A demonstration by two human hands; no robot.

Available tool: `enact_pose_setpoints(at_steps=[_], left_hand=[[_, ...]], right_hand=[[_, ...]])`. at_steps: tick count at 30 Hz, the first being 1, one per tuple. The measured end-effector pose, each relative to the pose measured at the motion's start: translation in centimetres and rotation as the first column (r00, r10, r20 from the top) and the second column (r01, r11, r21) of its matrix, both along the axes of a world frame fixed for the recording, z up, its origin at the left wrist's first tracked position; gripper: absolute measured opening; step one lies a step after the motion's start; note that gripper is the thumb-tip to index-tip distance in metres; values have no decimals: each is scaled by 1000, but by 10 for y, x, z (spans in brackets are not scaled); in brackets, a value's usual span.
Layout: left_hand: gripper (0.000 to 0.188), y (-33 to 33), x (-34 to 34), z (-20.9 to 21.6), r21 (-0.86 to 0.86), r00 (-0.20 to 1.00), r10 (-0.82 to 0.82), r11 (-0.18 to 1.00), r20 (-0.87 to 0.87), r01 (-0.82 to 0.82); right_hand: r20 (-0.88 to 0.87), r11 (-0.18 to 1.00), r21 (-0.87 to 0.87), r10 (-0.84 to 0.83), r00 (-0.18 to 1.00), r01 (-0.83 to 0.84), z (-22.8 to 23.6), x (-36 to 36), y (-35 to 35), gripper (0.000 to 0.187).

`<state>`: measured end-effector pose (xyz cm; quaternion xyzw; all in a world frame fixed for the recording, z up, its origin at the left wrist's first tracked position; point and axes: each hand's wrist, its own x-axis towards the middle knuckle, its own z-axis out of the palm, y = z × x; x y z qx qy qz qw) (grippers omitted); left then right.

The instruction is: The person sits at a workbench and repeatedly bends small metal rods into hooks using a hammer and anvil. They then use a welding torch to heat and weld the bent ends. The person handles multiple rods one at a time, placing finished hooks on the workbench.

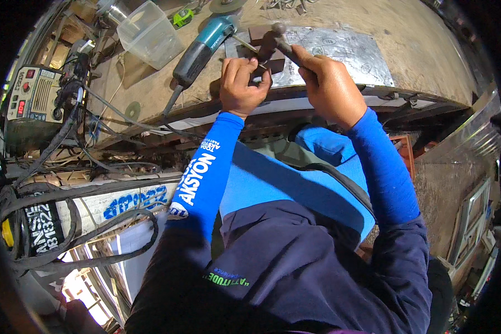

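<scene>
My left hand (pixel 242 88) is closed at the bench's near edge, thumb and fingers pinching a thin metal rod (pixel 245 44) that slants up toward the grinder. A hammer (pixel 286 51) is in my right hand (pixel 331 86), its head raised over brown steel blocks (pixel 274 65) and blurred slightly. The blocks rest beside my left fingertips, partly hidden by the hammer. Under them lies a grey metal sheet (pixel 339 55) with pen marks. A teal and black angle grinder (pixel 203 50) lies left of my left hand, its cord running off the near edge.
On the wooden bench (pixel 423 61) stand a clear plastic container (pixel 150 36) and a green tape measure (pixel 181 18). A cutting disc (pixel 132 110) lies near the left edge. Left of the bench sit a welding machine (pixel 36 93) and tangled black cables (pixel 61 136).
</scene>
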<state>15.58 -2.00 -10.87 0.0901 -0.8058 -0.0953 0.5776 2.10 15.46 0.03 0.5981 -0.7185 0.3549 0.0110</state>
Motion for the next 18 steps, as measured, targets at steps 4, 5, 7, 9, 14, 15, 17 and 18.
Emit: enact_pose_setpoints(at_steps=[4, 5, 7, 9, 14, 15, 17, 18], left_hand=[[35, -1, -1, -1, -18, 1000, 3, 1000, -17, -3], [36, 0, -1, -1, -15, 1000, 2, 1000, -3, -2], [36, -1, 0, -1, -22, 1000, 3, 1000, -2, -3], [35, -3, -2, -3, -38, 999, -5, 999, -34, 4], [34, -3, 0, -2, -25, 1000, 7, 1000, -10, -7], [34, -3, -1, -2, -22, 1000, 4, 1000, -11, -4], [33, -1, 0, -3, -6, 1000, 7, 1000, 7, -7], [33, -1, 1, -2, 0, 1000, 12, 1000, 14, -12]], right_hand=[[121, 996, -77, -35, 992, 44, 5, 6, 3, 41], [114, 992, -112, -47, 992, 60, 1, 8, 2, 40], [127, 994, -80, -57, 990, 67, 1, 9, 1, 39], [160, 997, 53, -62, 985, 54, 8, 6, 0, 38], [110, 999, -16, -31, 993, 33, 1, 4, -1, 41], [107, 1000, 17, -12, 994, 10, -2, 3, 0, 41], [147, 1000, -14, -21, 989, 23, -2, 2, 1, 42], [165, 999, -30, -21, 986, 27, -1, 2, 1, 43]])
